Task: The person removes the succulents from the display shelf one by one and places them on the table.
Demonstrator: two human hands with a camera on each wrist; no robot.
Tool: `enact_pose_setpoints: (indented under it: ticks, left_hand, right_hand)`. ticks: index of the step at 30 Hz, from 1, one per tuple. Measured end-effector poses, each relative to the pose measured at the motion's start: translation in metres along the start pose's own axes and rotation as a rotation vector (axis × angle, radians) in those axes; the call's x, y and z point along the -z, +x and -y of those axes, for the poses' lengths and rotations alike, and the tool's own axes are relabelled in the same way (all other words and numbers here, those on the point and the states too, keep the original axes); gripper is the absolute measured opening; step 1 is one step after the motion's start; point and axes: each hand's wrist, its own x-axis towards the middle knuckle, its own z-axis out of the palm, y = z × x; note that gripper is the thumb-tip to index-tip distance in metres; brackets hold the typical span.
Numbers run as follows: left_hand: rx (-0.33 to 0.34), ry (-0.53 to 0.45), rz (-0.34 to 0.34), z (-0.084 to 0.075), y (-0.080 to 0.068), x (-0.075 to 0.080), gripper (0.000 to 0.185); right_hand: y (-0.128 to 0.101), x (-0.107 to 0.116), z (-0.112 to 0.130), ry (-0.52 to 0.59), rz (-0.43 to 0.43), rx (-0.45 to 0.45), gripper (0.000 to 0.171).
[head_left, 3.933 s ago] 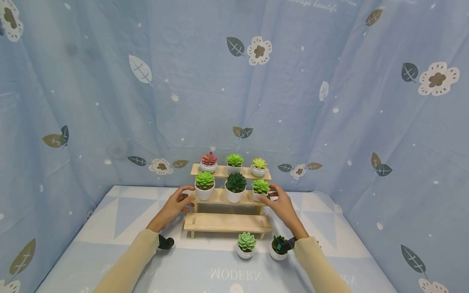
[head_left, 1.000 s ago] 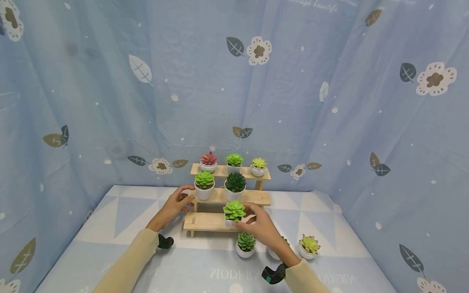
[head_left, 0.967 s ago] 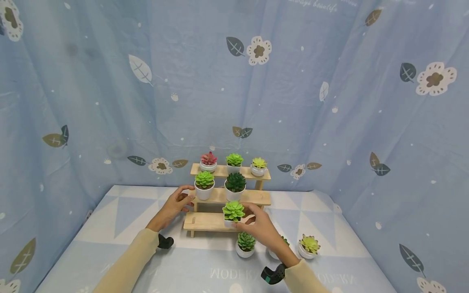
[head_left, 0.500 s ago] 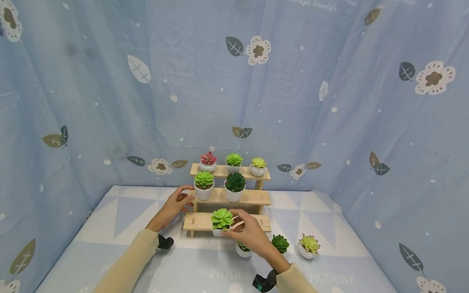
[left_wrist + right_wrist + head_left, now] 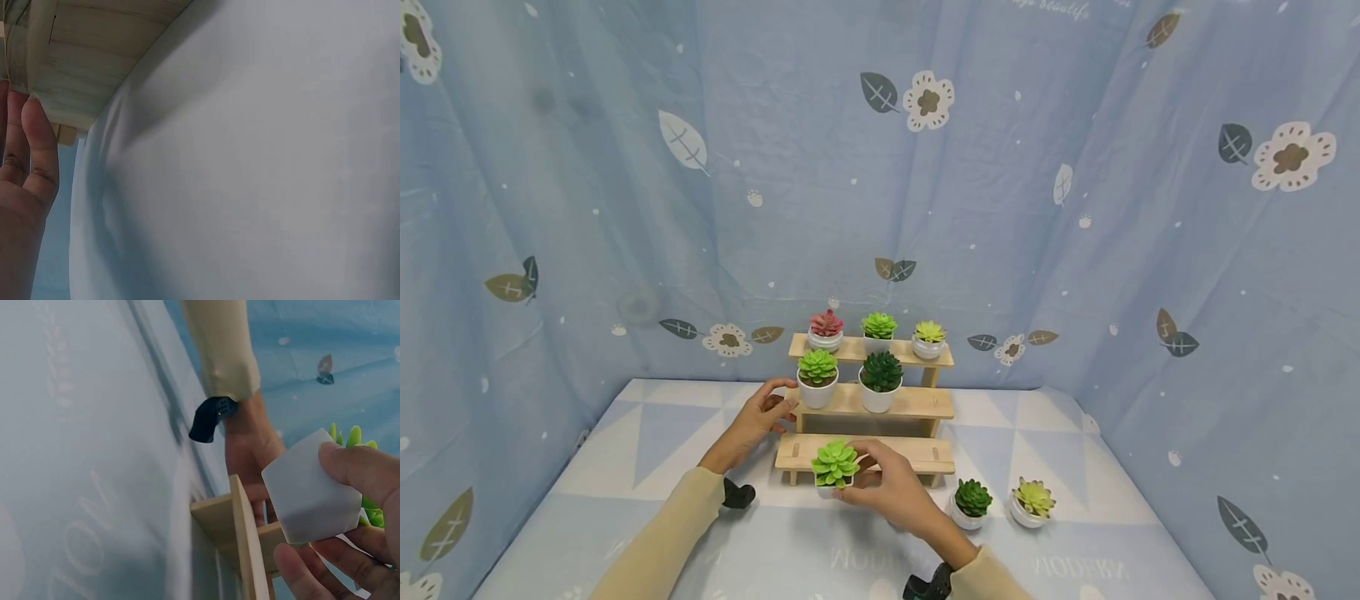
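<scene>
My right hand [image 5: 887,487] pinches a small white angular pot holding a bright green succulent [image 5: 835,464], in front of the stand's lowest shelf and left of its middle. From the right wrist view, the thumb lies on one side of the white pot [image 5: 312,487], with fingers beneath and behind. My left hand [image 5: 760,421] grips the left end of the middle shelf of the three-step wooden plant stand [image 5: 917,402]; in the left wrist view its fingertips meet the wood [image 5: 94,56]. That shelf bears a light green succulent [image 5: 817,379] and a dark green succulent [image 5: 880,382].
Along the top shelf stand a red succulent [image 5: 826,330], a green one [image 5: 878,332] and a yellow-green one [image 5: 928,339]. To the right on the table are a dark green potted succulent [image 5: 972,503] and a yellowish one [image 5: 1032,502]. A patterned blue curtain [image 5: 820,208] hangs behind.
The right hand has taken the bright green succulent off the right end of the middle shelf, bringing it left and forward. It now covers the pale green plant on the table. The left hand stays put.
</scene>
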Motion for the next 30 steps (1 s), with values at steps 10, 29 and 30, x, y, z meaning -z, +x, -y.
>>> enact_pose_setpoints:
  ticks: [10,29,30]
  left_hand:
    - [0.021,-0.013,0.025,-0.015,-0.006,-0.002,0.044]
    - [-0.009,0.014,0.006,-0.002,0.0,0.0,0.051]
    - [-0.012,0.014,0.007,-0.002,0.0,0.0,0.052]
  right_hand:
    - [-0.001,-0.014,-0.007,-0.041,0.026,0.029,0.06]
    - [-0.004,-0.038,-0.023,-0.038,0.003,0.018,0.062]
    - [-0.005,-0.038,-0.025,-0.036,-0.002,0.016,0.062]
